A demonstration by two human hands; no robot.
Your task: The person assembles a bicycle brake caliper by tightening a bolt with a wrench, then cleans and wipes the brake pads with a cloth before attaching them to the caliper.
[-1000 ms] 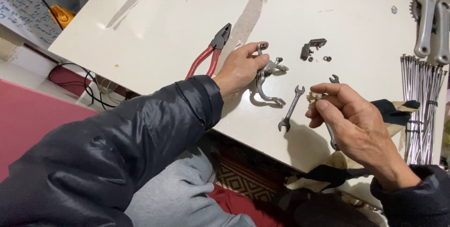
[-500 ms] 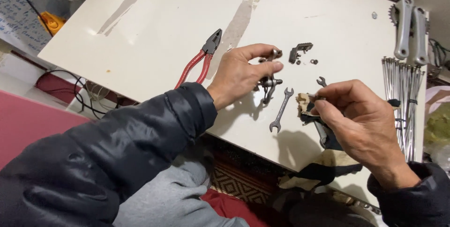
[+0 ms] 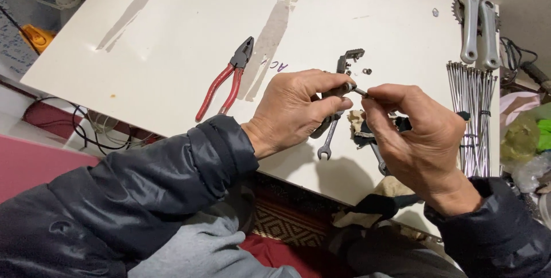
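fingers of the left hand (image 3: 293, 111) clench a dark metal bracket (image 3: 332, 91), while the right hand (image 3: 416, 134) pinches a small bolt (image 3: 360, 91) with its tip at the bracket, right between both thumbs. small wrench (image 3: 328, 140) lies just below them, red pliers (image 3: 225, 80) well off to the left.

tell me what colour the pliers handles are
Red, on the pliers lying on the white table; the head view shows them clearly.
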